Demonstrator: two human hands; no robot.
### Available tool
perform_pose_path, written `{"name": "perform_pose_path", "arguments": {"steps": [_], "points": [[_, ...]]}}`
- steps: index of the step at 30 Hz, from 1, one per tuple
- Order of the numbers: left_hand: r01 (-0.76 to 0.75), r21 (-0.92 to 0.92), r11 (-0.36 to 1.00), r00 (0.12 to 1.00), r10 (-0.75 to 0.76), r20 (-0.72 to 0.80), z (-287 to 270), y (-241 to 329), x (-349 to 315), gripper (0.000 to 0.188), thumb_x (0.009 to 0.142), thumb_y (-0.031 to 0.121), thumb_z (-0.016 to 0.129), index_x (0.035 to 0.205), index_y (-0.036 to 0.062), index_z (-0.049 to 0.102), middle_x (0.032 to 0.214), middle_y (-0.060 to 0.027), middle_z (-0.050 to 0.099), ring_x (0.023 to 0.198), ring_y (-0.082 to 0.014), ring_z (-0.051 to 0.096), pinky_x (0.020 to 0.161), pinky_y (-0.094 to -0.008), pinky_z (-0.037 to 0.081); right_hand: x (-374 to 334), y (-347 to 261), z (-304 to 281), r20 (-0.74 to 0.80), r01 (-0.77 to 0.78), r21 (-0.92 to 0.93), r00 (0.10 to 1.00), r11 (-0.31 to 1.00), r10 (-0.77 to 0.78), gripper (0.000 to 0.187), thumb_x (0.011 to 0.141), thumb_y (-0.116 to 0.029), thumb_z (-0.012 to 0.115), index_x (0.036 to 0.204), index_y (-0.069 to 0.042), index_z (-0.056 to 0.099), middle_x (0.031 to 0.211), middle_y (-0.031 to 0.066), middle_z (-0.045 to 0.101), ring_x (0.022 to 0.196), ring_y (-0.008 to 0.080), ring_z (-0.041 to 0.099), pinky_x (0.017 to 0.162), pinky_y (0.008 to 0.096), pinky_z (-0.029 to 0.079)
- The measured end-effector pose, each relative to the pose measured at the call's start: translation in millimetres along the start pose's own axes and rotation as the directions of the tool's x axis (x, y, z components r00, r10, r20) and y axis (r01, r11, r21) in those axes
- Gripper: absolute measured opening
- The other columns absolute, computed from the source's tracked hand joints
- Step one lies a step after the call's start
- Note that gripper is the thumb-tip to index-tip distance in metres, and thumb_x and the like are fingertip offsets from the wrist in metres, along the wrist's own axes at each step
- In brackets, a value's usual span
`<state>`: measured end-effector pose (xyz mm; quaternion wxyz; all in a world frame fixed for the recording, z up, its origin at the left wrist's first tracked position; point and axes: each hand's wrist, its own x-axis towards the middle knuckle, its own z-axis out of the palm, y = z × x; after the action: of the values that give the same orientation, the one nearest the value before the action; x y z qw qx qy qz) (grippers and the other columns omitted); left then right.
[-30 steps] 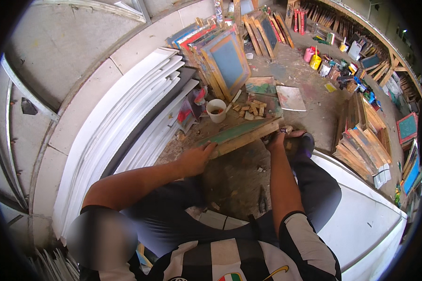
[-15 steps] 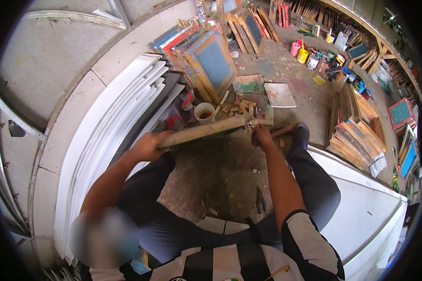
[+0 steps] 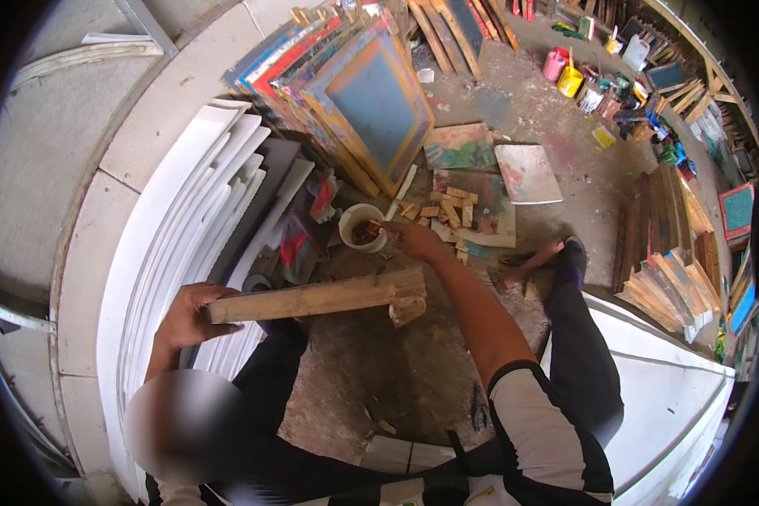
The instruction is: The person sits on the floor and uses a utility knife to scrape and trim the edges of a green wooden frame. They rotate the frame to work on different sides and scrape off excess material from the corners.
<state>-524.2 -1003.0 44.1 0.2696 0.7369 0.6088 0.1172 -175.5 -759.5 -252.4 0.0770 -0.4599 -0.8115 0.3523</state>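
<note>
My left hand [image 3: 192,314] grips the left end of a wooden frame [image 3: 320,299], which I see nearly edge-on, held up above the floor between my legs. At its right end a small wooden block [image 3: 407,311] sits against the corner. My right hand [image 3: 417,241] reaches forward to a white bucket [image 3: 352,229], fingertips pinched together over its right rim. What they hold, if anything, is too small to make out. Something brownish lies inside the bucket. Just right of it, several small wood blocks [image 3: 455,209] are piled on a paint-stained board [image 3: 504,232].
White sheets [image 3: 169,253] stand stacked at my left. Painted screen frames [image 3: 379,101] lean beyond the bucket. A pale square board [image 3: 527,174] lies on the floor. Pink [image 3: 555,64] and yellow paint pots [image 3: 570,82] stand far right, and stacked wooden frames [image 3: 670,278] at right.
My right hand has left the frame's right end and moved forward and left to the bucket. The left hand has shifted left and nearer with the frame.
</note>
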Motion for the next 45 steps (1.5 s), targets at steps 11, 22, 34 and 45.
{"name": "perform_pose_path", "arguments": {"steps": [11,22,34,45], "points": [[-0.088,0.103,0.991,0.978,0.106,-0.181,14,-10,6,0.041,0.067,0.017,0.095,0.102,0.0068,0.076,0.089,-0.0094,0.077,0.079,-0.0241,0.076,0.073,-0.0332,0.059,-15,17,24,-0.144,-0.179,0.074,0.972,0.981,0.188,0.057,0.086,-0.026,0.075,0.141,-0.03,0.06,0.111,0.0143,0.073,0.101,0.0359,0.07,0.083,0.0487,0.055],[0.019,0.218,0.976,0.924,0.066,-0.378,55,21,-13,0.04,0.074,0.029,0.091,0.1,0.0046,0.073,0.078,-0.0142,0.072,0.07,-0.0305,0.073,0.065,-0.0382,0.056,-185,70,35,-0.328,-0.549,0.077,0.774,0.832,0.541,0.054,0.087,-0.036,0.078,0.138,-0.027,0.064,0.107,0.0148,0.073,0.097,0.034,0.071,0.082,0.0488,0.055],[0.169,0.373,0.912,0.755,0.123,-0.644,127,57,54,0.045,0.08,0.044,0.083,0.105,0.0091,0.07,0.078,-0.0163,0.072,0.072,-0.038,0.071,0.062,-0.0478,0.056,-226,69,6,-0.571,-0.21,0.239,0.759,0.948,0.312,0.058,0.088,-0.038,0.075,0.134,-0.007,0.058,0.088,0.0127,0.073,0.083,0.0319,0.073,0.068,0.0445,0.054],[0.052,0.318,0.947,0.851,0.124,-0.51,193,125,54,0.046,0.081,0.051,0.08,0.106,0.0129,0.075,0.091,-0.0119,0.075,0.082,-0.0349,0.073,0.07,-0.0436,0.058,-203,-128,-59,-0.323,0.153,0.94,0.682,0.305,0.656,0.087,0.086,-0.036,0.083,0.148,0.005,0.037,0.118,0.0189,0.061,0.07,0.0181,0.06,0.053,0.031,0.048]]}}
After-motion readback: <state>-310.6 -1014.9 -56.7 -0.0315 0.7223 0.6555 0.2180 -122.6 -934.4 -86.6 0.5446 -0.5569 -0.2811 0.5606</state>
